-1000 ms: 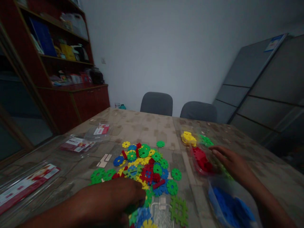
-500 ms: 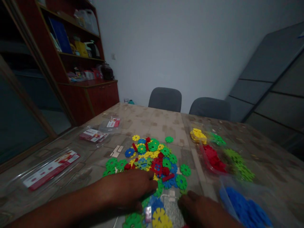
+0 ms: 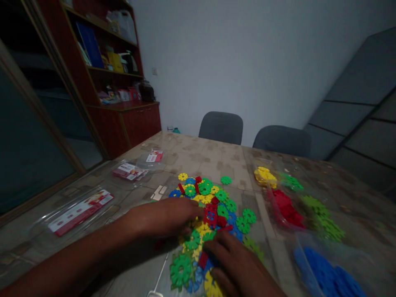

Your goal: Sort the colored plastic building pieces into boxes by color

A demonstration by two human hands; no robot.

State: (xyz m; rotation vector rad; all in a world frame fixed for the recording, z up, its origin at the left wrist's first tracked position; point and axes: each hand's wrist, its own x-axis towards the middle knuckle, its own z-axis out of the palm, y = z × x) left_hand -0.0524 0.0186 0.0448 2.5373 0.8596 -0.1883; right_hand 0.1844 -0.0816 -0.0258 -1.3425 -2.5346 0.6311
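A loose pile of plastic snowflake-shaped building discs [image 3: 206, 200] in green, yellow, blue and red lies on the table. My left hand [image 3: 168, 216] reaches over the left side of the pile, palm down, fingers spread a little and bent over the pieces. Nothing held shows in it. Lower right, my right hand [image 3: 233, 258] rests on the near part of the pile with its fingers apart. Its fingertips are beside a red piece [image 3: 203, 260] and close to a yellow disc [image 3: 213, 284]. Some discs under both hands are hidden.
On the right stand clear tubs of yellow discs [image 3: 265, 177], red pieces [image 3: 287, 208], light green discs [image 3: 324, 218] and blue discs [image 3: 329, 270]. Clear plastic lids with labels [image 3: 81, 211] lie at the left. Two grey chairs [image 3: 221, 128] are behind the table [image 3: 198, 154].
My right hand has moved left and up onto the near pieces. My left hand has shifted slightly upward, and green discs at the pile's left are now mostly covered. The view has turned slightly left.
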